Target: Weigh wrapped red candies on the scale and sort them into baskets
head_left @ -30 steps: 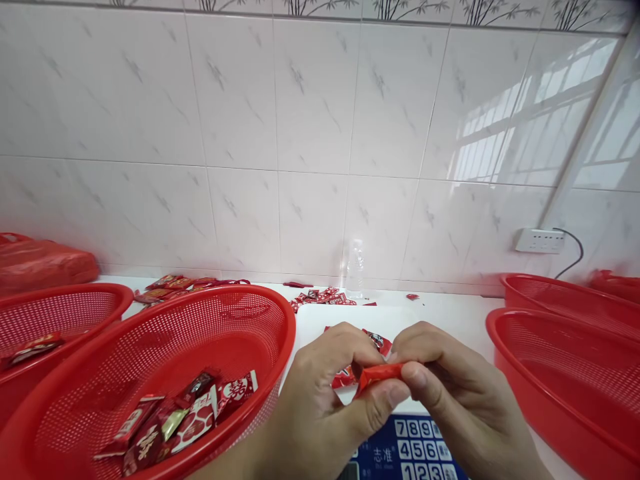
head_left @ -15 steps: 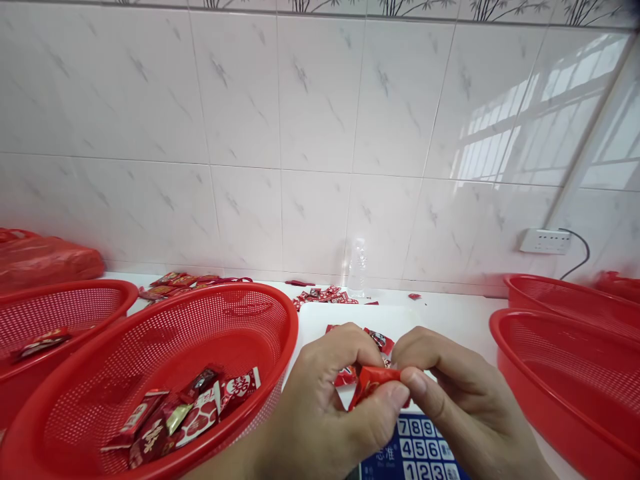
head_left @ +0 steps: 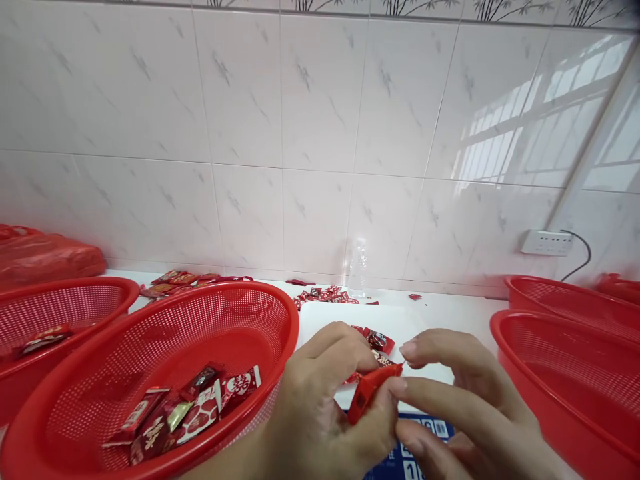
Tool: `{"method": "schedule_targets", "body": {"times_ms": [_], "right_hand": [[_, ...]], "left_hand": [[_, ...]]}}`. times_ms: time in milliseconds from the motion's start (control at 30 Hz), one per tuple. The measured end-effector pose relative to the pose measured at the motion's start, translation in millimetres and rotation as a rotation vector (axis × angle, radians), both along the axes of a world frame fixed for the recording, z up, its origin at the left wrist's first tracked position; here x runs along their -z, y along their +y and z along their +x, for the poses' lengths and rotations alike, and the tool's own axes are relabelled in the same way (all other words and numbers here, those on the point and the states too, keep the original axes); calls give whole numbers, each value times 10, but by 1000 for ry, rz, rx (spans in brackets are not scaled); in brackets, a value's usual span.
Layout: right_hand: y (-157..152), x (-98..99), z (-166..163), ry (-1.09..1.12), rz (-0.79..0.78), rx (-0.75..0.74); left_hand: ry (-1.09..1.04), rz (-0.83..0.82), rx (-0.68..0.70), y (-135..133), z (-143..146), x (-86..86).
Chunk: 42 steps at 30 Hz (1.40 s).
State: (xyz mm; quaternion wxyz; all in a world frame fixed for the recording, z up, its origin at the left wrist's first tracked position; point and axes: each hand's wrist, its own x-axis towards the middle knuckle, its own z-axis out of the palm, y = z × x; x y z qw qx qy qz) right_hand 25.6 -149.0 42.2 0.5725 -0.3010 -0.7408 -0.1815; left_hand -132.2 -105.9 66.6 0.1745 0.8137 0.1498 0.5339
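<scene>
Between the thumb and fingers of my left hand [head_left: 333,393] is a small shiny red packet [head_left: 371,390], tilted up to the right. My right hand [head_left: 465,400] has its fingers apart at the packet's upper right end, with a fingertip at or very near it. Below both hands shows part of a blue keypad [head_left: 411,467] with white number keys, mostly covered by them. Just behind, several red wrapped sweets [head_left: 380,341] lie on a white tray [head_left: 320,320], partly hidden by my left hand.
To the left, a red mesh basket [head_left: 295,320] holds several wrapped sweets [head_left: 200,407]; another basket [head_left: 120,288] stands beyond it. More red baskets [head_left: 505,333] are at right. Small packets [head_left: 327,295] and a clear plastic bottle [head_left: 358,267] stand along the tiled wall.
My right fingers have spread and come off their pinch on the packet. The packet has turned more upright in my left hand. Basket contents look the same.
</scene>
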Motion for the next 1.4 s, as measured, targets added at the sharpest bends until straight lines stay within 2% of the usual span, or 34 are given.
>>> {"method": "schedule_targets", "body": {"times_ms": [133,333,500,667,900,1067,1200,1400], "right_hand": [[-8,-2,-11,29,-25,-28],[-40,-57,12,25,-137,-168],[-22,-37,5,83,-160,-109],[7,-12,-36,130,-66,-89],[-56,-90,16,48,-189,-152],[-57,-86,7,42,-194,-151],[-55,-68,-6,70,-130,-118],[-84,-92,36,-98,-127,-64]], "left_hand": [[-4,24,7,-15,4,-13],[-5,40,6,-2,3,-23],[-5,89,-26,-14,0,-15],[-23,174,-69,11,-2,18],[-9,248,-105,22,-4,9],[-10,246,-129,7,-13,17],[-4,226,-125,5,-13,23],[45,167,-86,-14,-20,-62]]}}
